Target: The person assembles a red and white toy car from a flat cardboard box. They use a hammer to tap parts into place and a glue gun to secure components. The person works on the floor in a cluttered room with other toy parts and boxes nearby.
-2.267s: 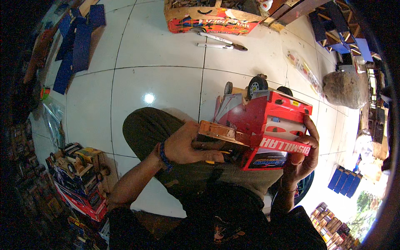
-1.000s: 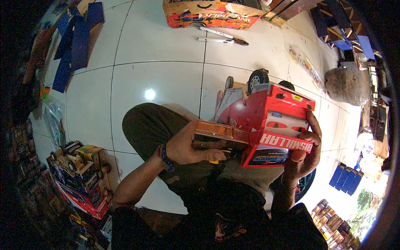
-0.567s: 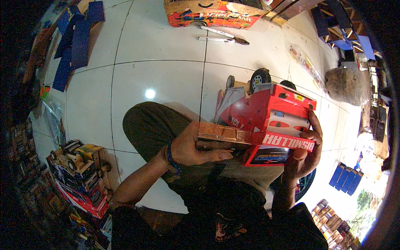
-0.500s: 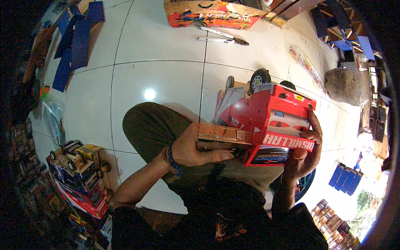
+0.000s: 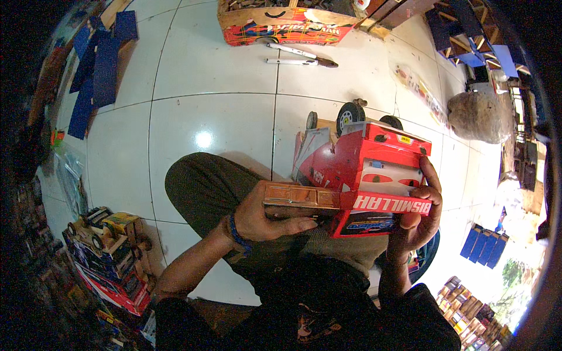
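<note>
A red and white toy truck [image 5: 328, 162] with black wheels is held tilted above my lap, its wheels turned up and away from me. My right hand [image 5: 417, 228] grips the right edge of its red front, fingers behind and on the side, thumb on the near face. In my left hand [image 5: 257, 216] is a shiny metal staple gun [image 5: 301, 196], its slim end against the left edge of the truck's front. My left fingers and thumb wrap around the tool; its handle is mostly hidden by the hand.
Two white markers [image 5: 298, 62] lie before a printed wooden box [image 5: 281, 34] of small pieces. Blue panels [image 5: 105, 70] rest at the far left. Several toy trucks [image 5: 108, 248] are stacked at the lower left. A wrapped bundle [image 5: 480, 117] sits at the right, near more blue pieces [image 5: 485, 247].
The view has shifted slightly, so everything sits a little lower and further left. The staple gun and the truck keep about the same place against each other, both still held.
</note>
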A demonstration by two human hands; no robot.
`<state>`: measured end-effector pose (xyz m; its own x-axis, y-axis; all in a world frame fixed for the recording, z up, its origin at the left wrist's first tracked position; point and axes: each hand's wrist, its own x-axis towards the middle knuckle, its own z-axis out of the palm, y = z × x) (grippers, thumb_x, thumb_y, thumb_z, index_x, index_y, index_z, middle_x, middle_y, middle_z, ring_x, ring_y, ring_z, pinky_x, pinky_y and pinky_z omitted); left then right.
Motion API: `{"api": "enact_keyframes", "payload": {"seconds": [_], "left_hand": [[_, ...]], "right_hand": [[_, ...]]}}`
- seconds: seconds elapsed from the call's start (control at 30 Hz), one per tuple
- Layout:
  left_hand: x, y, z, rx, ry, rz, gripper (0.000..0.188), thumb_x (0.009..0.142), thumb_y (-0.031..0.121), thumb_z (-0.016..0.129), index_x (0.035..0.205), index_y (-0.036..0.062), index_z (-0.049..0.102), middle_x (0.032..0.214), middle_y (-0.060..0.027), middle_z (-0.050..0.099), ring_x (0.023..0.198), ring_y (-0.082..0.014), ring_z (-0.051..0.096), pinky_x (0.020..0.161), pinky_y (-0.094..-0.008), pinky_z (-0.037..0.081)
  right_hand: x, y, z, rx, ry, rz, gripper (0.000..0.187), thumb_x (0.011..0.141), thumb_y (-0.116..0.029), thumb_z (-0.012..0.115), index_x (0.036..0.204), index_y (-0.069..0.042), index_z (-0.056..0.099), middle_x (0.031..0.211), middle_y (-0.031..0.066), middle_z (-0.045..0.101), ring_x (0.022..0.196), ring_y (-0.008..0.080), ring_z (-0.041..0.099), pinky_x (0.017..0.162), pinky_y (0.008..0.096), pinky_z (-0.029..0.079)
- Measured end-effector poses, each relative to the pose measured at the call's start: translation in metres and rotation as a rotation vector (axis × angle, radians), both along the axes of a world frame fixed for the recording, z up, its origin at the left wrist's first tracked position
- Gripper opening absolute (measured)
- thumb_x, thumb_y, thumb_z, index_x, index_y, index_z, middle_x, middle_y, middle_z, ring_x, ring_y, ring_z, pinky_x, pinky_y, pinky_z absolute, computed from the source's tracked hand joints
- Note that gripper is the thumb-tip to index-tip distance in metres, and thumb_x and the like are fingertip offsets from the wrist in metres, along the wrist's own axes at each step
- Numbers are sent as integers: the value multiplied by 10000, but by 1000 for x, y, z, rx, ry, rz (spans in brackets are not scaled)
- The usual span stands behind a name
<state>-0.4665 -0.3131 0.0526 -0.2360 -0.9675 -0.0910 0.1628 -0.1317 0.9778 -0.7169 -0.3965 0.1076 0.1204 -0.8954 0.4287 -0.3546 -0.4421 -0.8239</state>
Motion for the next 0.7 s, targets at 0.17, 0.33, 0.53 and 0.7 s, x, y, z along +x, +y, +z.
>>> {"api": "enact_keyframes", "payload": {"seconds": [0.17, 0.33, 0.53, 0.7], "left_hand": [[-9, 2, -5, 0, 34, 91, 419, 780, 225, 824, 1109, 15, 672, 1012, -95, 729, 914, -145, 701, 816, -288, 554], [-16, 3, -10, -48, 77, 110, 395, 770, 194, 826, 1084, 7, 678, 999, -98, 732, 906, -145, 703, 812, -287, 558], [-20, 5, -22, -80, 103, 109, 386, 763, 178, 827, 1082, 16, 683, 1015, -86, 731, 895, -148, 705, 811, -290, 561], [-22, 6, -27, 399, 352, 32, 415, 753, 238, 837, 1075, 24, 686, 993, -85, 726, 857, -150, 703, 775, -292, 562]], "right_hand": [[0, 1, 3, 35, 27, -3, 603, 799, -640, 660, 926, -63, 536, 1363, 284, 500, 1223, 335, 518, 1015, 447, 422], [1, 2, 3, 82, -4, 7, 599, 779, -650, 661, 925, -85, 527, 1337, 236, 548, 1233, 354, 484, 1059, 482, 366], [0, 3, 4, 62, 33, -25, 606, 778, -652, 660, 930, -79, 531, 1336, 241, 547, 1236, 370, 497, 1055, 490, 368], [0, 3, 2, 57, -2, 2, 610, 772, -648, 668, 930, -74, 536, 1341, 246, 539, 1270, 382, 482, 1073, 509, 354]]}}
